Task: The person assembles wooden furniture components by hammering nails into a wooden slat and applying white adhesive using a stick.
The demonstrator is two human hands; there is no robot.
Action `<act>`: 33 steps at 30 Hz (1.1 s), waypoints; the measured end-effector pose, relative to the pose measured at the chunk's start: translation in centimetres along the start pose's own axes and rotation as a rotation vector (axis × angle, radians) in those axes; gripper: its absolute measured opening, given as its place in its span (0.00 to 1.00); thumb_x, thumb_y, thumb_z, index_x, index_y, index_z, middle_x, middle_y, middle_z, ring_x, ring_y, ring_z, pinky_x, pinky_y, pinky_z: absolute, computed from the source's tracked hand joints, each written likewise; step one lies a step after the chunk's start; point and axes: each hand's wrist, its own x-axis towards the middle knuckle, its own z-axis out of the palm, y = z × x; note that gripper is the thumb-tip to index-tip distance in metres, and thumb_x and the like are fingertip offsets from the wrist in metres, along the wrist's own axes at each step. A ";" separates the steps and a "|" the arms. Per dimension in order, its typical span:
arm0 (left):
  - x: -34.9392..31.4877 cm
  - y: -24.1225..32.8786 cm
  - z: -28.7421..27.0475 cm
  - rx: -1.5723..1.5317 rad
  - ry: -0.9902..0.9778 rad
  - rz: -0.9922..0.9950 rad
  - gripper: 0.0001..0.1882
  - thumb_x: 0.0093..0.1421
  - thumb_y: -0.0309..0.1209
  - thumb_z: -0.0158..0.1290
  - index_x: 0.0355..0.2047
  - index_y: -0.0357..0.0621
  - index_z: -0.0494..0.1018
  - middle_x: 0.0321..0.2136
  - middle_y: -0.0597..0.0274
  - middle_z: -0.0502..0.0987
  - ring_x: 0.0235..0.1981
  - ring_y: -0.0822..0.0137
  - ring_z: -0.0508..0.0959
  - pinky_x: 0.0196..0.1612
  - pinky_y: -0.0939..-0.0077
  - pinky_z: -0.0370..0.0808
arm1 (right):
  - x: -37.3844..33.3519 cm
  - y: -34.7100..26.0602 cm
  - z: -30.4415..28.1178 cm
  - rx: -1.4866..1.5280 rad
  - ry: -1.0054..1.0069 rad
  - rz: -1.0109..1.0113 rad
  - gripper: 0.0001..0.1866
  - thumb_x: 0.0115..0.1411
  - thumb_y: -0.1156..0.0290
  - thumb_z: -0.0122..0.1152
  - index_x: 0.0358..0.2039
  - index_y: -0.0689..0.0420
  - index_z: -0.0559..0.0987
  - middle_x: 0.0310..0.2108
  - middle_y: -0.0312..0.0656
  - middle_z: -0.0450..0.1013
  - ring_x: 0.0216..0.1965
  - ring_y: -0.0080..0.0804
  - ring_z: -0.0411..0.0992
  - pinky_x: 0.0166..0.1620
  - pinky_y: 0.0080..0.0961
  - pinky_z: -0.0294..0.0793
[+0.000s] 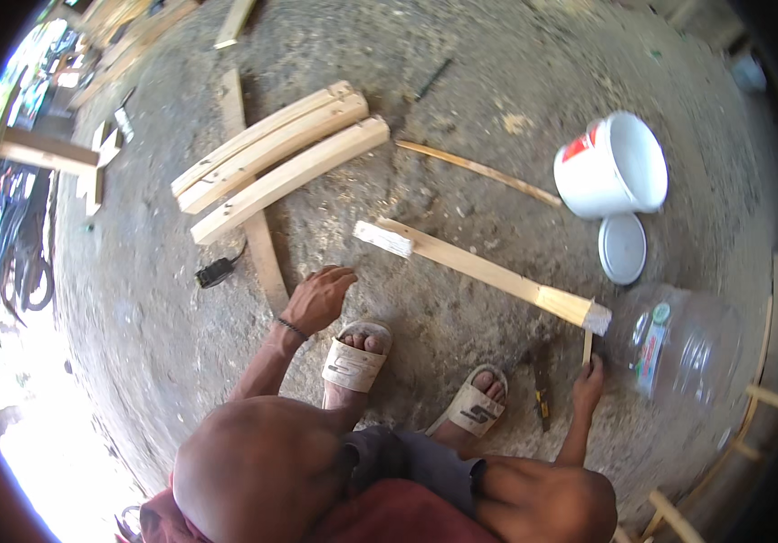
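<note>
A wooden piece (488,270) lies on the ground in front of me, with a block coated white on top (383,239) at its left end. Its right end is whitish too. There my right hand (590,376) is closed on a thin wooden stick (587,347), whose upper end meets the underside of that end from this view. My left hand (318,299) hovers beyond my left foot, back upward, its fingers loosely bent and nothing visible in them. A hammer-like tool with a black and yellow handle (542,398) rests between my right foot and right hand.
Several planed wooden bars (289,176) lie across a flat board (265,258) at the left. A black charger-like object (215,271) sits near them. To the right are a tipped white bucket (597,172), its lid (622,249) and a clear plastic bottle (687,348). A long stick (479,169) points toward the bucket.
</note>
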 end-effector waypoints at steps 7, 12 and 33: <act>0.8 -1.8 -1.5 0.090 0.103 0.005 0.20 0.63 0.35 0.58 0.54 0.45 0.75 0.60 0.46 0.71 0.62 0.47 0.70 0.63 0.54 0.69 | -1.4 -1.2 -1.4 0.108 0.363 0.006 0.22 0.70 0.73 0.52 0.63 0.61 0.68 0.61 0.55 0.68 0.58 0.50 0.71 0.56 0.41 0.73; 5.7 -8.7 -6.8 0.390 0.437 -0.102 0.30 0.60 0.37 0.60 0.61 0.41 0.67 0.59 0.46 0.70 0.61 0.47 0.69 0.61 0.50 0.68 | -4.4 -6.2 -5.3 0.306 0.655 -0.095 0.21 0.70 0.74 0.53 0.63 0.62 0.68 0.59 0.53 0.69 0.56 0.44 0.72 0.56 0.39 0.73; 5.8 12.2 -23.5 0.068 0.569 0.049 0.24 0.53 0.36 0.65 0.42 0.38 0.67 0.26 0.51 0.76 0.22 0.48 0.80 0.23 0.54 0.78 | -5.9 -54.7 -13.1 1.063 -0.731 -0.665 0.55 0.66 0.53 0.62 0.72 0.65 0.33 0.63 0.64 0.58 0.63 0.47 0.63 0.61 0.39 0.70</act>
